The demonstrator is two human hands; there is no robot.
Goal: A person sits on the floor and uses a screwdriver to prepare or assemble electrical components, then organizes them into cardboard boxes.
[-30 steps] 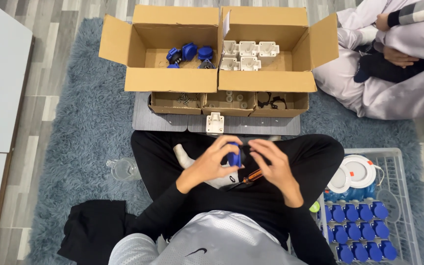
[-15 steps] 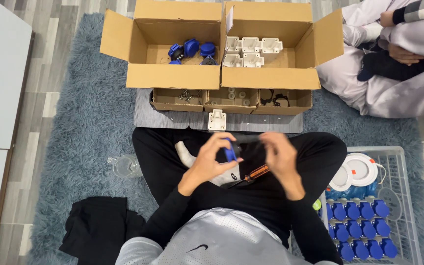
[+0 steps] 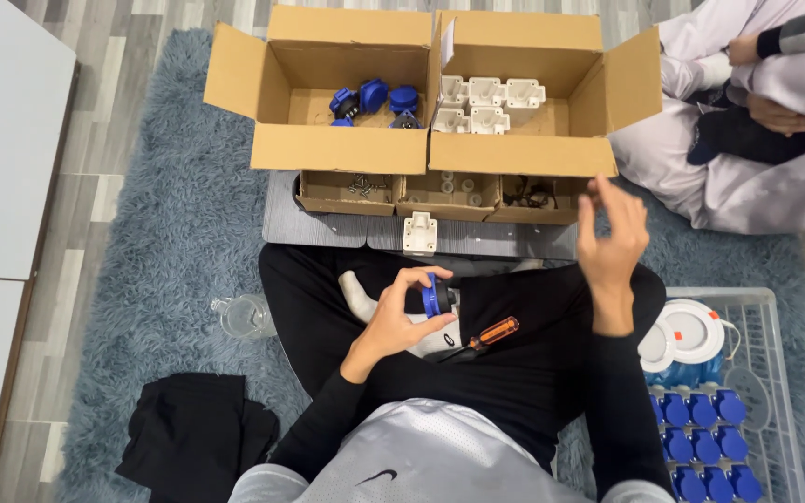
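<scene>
At the far left edge of the rug lies one clear glass jar on its side, and nearer, one heap of black cloth. Farther off stand two open cardboard boxes side by side: the left box holds about four blue parts (they overlap, so the count is rough), the right box five white housings. Just near of them sit three small cardboard trays, and one lone white housing stands on the grey board in front.

The left hand is closed around one blue round part, held over the lap. One orange-handled screwdriver rests on the black trousers, just right of that hand.

The right hand is raised, empty, fingers loosely curled, near the right box's front corner.

At the near right, a white wire basket carries one white round device and rows of blue parts, about eleven in view.
</scene>
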